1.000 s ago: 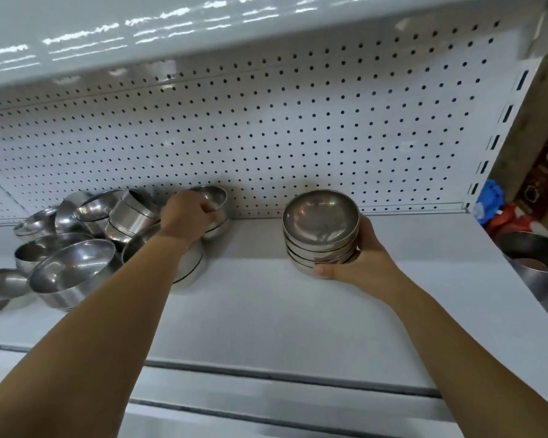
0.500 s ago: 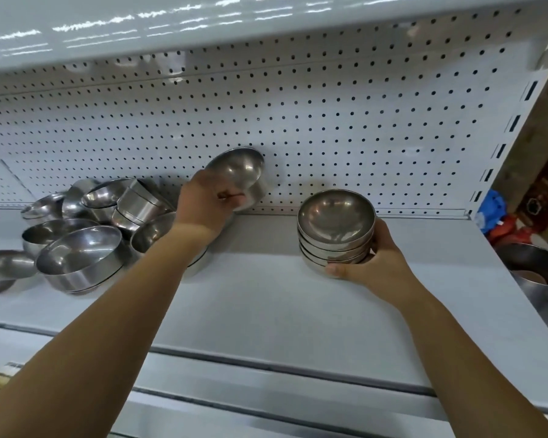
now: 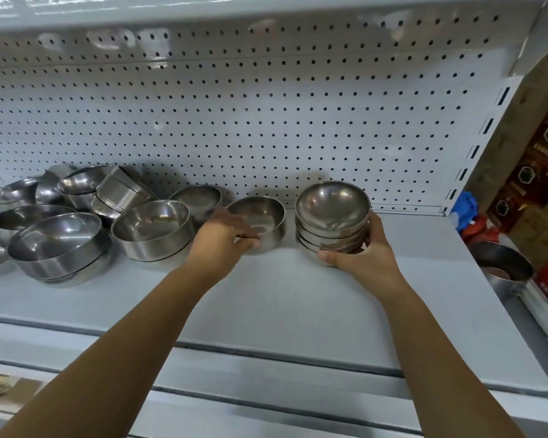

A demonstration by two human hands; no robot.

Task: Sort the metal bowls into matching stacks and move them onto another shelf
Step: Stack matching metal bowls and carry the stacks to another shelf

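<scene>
On the grey shelf (image 3: 285, 298), my left hand (image 3: 225, 238) pinches the near rim of a single straight-walled metal bowl (image 3: 260, 216) that sits upright just left of a stack of small rounded bowls (image 3: 332, 216). My right hand (image 3: 367, 251) grips that stack from its right side, thumb along the base. A jumble of metal bowls (image 3: 76, 216) of mixed shapes lies at the left, with a wide straight-walled bowl (image 3: 152, 229) nearest my left hand and another bowl (image 3: 196, 197) behind it.
A white pegboard back wall (image 3: 266, 121) rises behind the bowls, under an upper shelf (image 3: 203, 11). Right of the shelf's end are a metal pot (image 3: 503, 263), cartons (image 3: 532, 172) and blue and red packages (image 3: 469, 213). A lower ledge (image 3: 266, 399) runs along the front.
My left hand lifted one bowl out of the jumble, carried it to the right and set it down beside the stack. My right hand kept its hold on the stack.
</scene>
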